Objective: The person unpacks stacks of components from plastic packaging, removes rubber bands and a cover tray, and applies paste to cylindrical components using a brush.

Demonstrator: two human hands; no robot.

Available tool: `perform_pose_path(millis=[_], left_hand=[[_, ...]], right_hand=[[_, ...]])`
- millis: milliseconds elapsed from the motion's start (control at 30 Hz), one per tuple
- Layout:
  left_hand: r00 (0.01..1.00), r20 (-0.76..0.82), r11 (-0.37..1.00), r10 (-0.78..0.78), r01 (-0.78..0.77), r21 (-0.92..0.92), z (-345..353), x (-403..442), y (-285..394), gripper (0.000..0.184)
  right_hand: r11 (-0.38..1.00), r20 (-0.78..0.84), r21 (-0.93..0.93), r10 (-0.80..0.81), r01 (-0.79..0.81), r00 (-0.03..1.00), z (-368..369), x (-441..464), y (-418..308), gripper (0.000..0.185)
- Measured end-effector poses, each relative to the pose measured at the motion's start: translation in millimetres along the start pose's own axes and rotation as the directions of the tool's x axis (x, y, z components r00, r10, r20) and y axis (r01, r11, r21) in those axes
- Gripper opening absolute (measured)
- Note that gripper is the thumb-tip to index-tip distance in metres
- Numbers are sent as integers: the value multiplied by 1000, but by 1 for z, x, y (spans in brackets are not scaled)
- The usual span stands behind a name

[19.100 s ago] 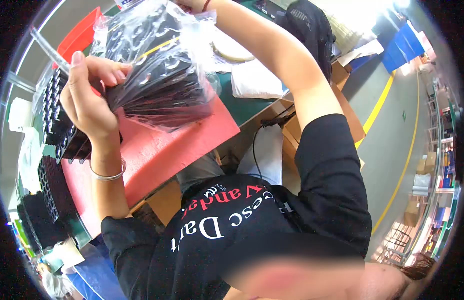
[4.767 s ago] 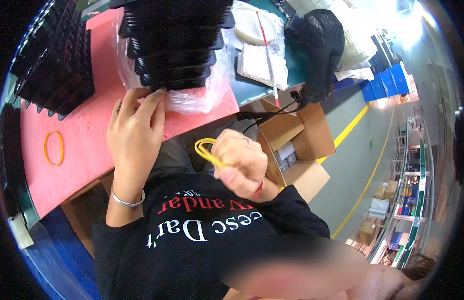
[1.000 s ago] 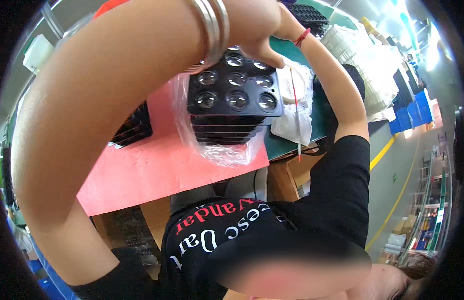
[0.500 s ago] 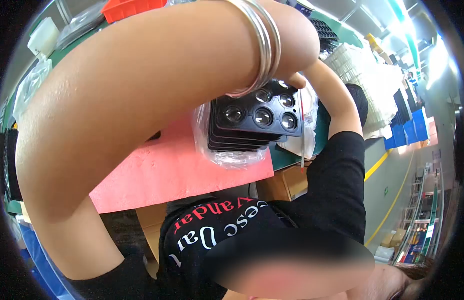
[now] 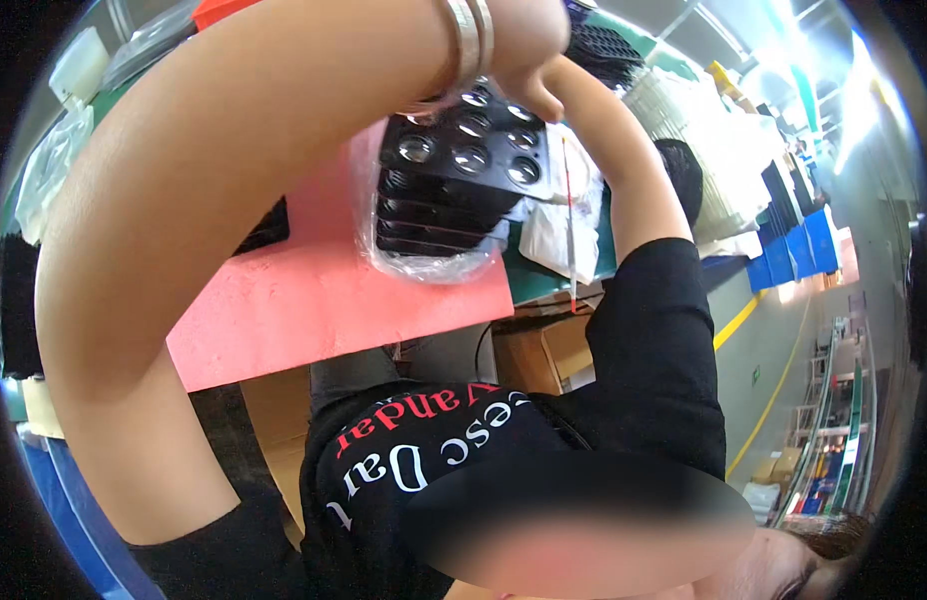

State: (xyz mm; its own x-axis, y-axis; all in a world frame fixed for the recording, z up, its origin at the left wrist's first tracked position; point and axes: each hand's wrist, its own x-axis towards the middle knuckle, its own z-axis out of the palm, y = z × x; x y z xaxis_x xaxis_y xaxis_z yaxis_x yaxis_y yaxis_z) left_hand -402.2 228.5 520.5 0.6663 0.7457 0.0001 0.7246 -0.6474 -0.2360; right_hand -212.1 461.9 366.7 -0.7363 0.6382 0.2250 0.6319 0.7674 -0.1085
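A stack of black trays (image 5: 444, 215) sits in a clear plastic bag (image 5: 424, 268). On it is a top black tray (image 5: 446, 148) with several round clear lenses; it is tilted and overhangs the stack's right side. My left hand (image 5: 524, 45), with silver bangles at the wrist, reaches over the tray's far edge. One digit points down beside the tray's far right corner; the other fingers are out of sight, so its grip is unclear. My right forearm (image 5: 629, 150) comes in from the right. Its hand is hidden behind my left hand.
Pink foam sheet (image 5: 334, 310) lies under the bag on the green table. A white bag (image 5: 559, 240) and a thin red-and-white stick (image 5: 572, 235) are right of the stack. Further right are white trays (image 5: 694, 150) and blue bins (image 5: 799, 250). A cardboard box (image 5: 549, 355) stands below.
My view has shifted, so the stack, bag and both arms now appear further left and higher. More of the stack's front shows beneath the top tray, whose tilt looks different.
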Motion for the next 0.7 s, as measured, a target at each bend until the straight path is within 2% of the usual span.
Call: perform_pose_path(millis=[67,100,133,267,333,367,400,433,467,500,533,567,667,700], left_hand=[[978,210,998,-21,7,66,-24,-15,-1,85],[966,234,993,-106,91,75,-25,-15,2,88],[968,228,993,-100,84,79,-23,-13,2,88],[964,121,964,-237,217,155,3,1,0,96],[952,68,942,-297,281,183,17,9,-2,101],[945,44,931,-324,311,191,21,12,-2,103],[938,23,921,-347,336,195,22,13,-1,105],[914,50,897,-402,382,224,19,11,3,108],[888,76,870,-453,422,254,14,8,6,112],[939,76,917,-334,305,257,14,5,4,90],[944,86,923,-317,287,257,12,2,6,90],[940,54,921,-337,318,225,10,-3,8,91],[912,-43,904,-407,409,123,-3,-23,19,94],[896,-79,892,-438,444,85,-9,-28,22,95]], right_hand=[[999,-18,-28,29,-30,999,8,5,-7,33],[998,-23,-40,41,-41,999,14,19,-8,33],[997,-28,-53,50,-51,998,19,29,-7,33],[993,-78,-94,57,-64,995,19,19,-8,34],[973,-53,-195,116,-125,992,0,24,3,33],[970,-55,-204,126,-135,990,-36,-3,-40,29],[965,-109,-234,95,-119,990,-42,-6,-32,29],[959,-160,-263,66,-107,985,-45,-7,-22,29],[957,-115,-234,147,-171,982,-52,-9,-23,29],[965,-165,-232,83,-120,983,-58,-18,-23,26],[957,-219,-274,34,-95,975,-87,-41,-67,31],[952,-291,-285,28,-114,956,-101,-61,-98,29],[976,-258,-168,94,-140,961,-128,-92,-127,27],[979,-284,-189,16,-73,959,-135,-105,-138,25]])
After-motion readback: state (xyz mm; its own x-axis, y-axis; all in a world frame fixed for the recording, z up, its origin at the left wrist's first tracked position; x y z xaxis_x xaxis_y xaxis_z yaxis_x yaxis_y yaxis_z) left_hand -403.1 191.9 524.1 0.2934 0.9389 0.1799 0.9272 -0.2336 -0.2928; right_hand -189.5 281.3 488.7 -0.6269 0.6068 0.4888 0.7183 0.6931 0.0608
